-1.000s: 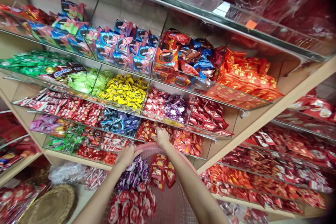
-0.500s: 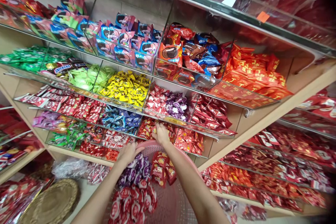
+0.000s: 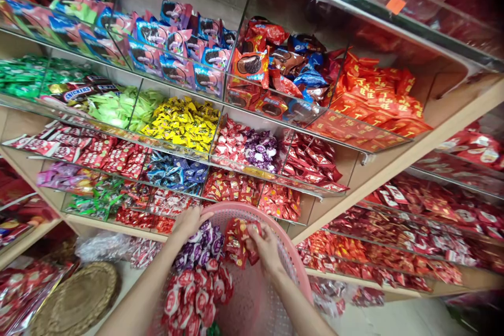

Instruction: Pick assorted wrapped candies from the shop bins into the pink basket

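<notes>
My left hand (image 3: 191,224) is closed on the far left rim of a pink plastic basket (image 3: 293,231), tilted toward me. Inside the basket, my right hand (image 3: 264,245) pinches a small red candy packet (image 3: 253,236). Beside it lie more red packets (image 3: 235,244) with yellow-orange prints. Purple-and-white wrapped candies (image 3: 202,244) sit left of these, and red-and-white wrapped candies (image 3: 192,299) lie nearer to me. Just beyond the rim, a shelf compartment holds the same kind of red packets (image 3: 232,185).
Clear-fronted shelves hold yellow candies (image 3: 181,123), purple candies (image 3: 262,149), blue-wrapped cookies (image 3: 153,34) and orange packets (image 3: 378,89). A wooden side panel (image 3: 346,189) slants along the right. On the floor at left lie a woven round tray (image 3: 74,294) and clear plastic bags (image 3: 102,249).
My right hand has come back from the red packet compartment into the basket, now with a red packet in its fingers. My left hand stays on the rim. The view has shifted slightly.
</notes>
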